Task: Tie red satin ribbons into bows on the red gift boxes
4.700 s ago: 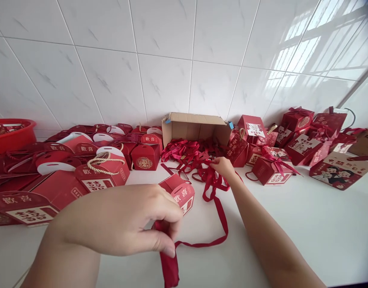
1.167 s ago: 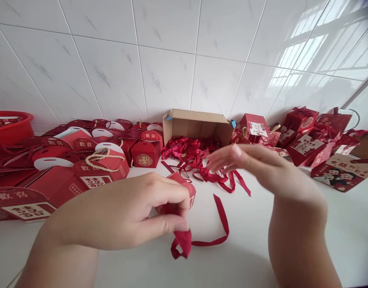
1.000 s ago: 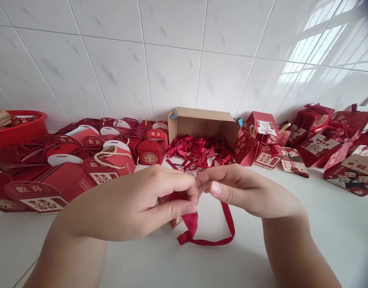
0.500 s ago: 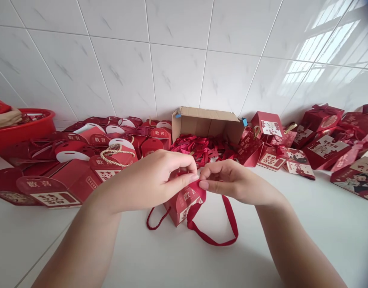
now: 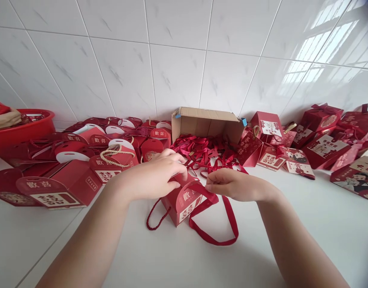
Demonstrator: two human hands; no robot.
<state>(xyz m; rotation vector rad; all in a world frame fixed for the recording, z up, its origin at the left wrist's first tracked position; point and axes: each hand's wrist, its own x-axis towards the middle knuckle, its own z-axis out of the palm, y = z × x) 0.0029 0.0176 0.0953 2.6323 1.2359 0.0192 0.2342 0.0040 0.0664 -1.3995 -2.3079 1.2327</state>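
Both hands (image 5: 160, 174) (image 5: 236, 185) apart, apparently half-curled

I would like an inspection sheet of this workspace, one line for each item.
Surface: white tabletop, seam at left.
Job's things: red box, cord loop at its side; red ribbon looping to its right.
Clutter: ribbon heap spilling from the cardboard carton; more red boxes both sides.
Hands: left hand at the box's top, right hand by the ribbon; grip unclear.
Cables: nothing seen.
Surroundings: white tiled wall; another person's hand at the red basin, far left.
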